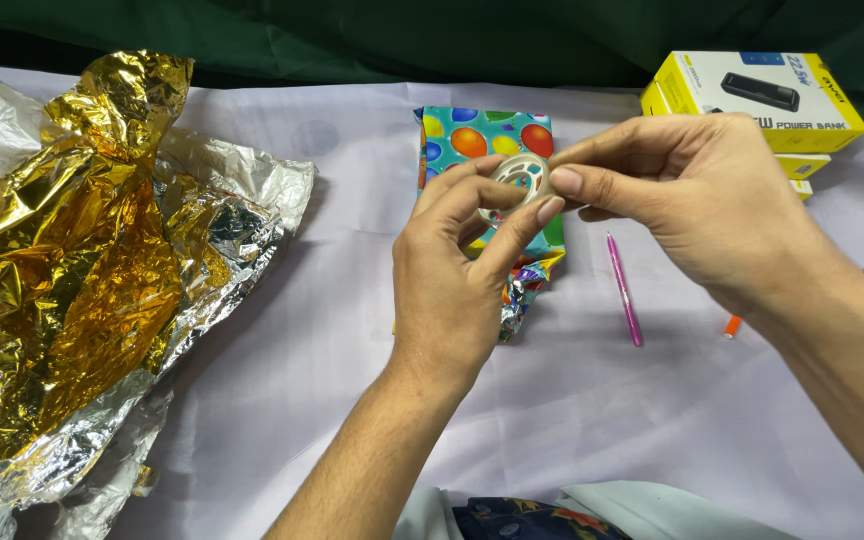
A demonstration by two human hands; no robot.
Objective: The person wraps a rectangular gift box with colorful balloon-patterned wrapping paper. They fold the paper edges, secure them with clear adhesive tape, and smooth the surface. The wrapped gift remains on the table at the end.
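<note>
Patterned cloth (527, 520) is seen at the bottom edge, closest of all, dark with bright flowers, and pale fabric is tucked around it. Up from there, both forearms are stretched over the white sheet (302, 380). A tape roll (518, 178) is pinched in mid-air between the two hands, well above the sheet! By the left hand (447, 270) it is gripped from below, thumb and fingers curled tight round its rim; by the right hand (692, 195) it is met from the side, thumb and forefinger pressed together at the roll's edge. Whether a loose tape end is caught there cannot be told. Directly behind and under the roll, a parcel (487, 135) wrapped in balloon-print paper is laid flat, its near end left crumpled and shiny. Just right of it, a pink pen (624, 290) is lying on the sheet, and an orange tip (732, 325) is half hidden by the right wrist. Over on the left, a big crinkled heap of gold and silver foil (82, 270) is spread wide. At top right, yellow boxes (757, 95) are stacked against the dark green cloth (352, 35).
</note>
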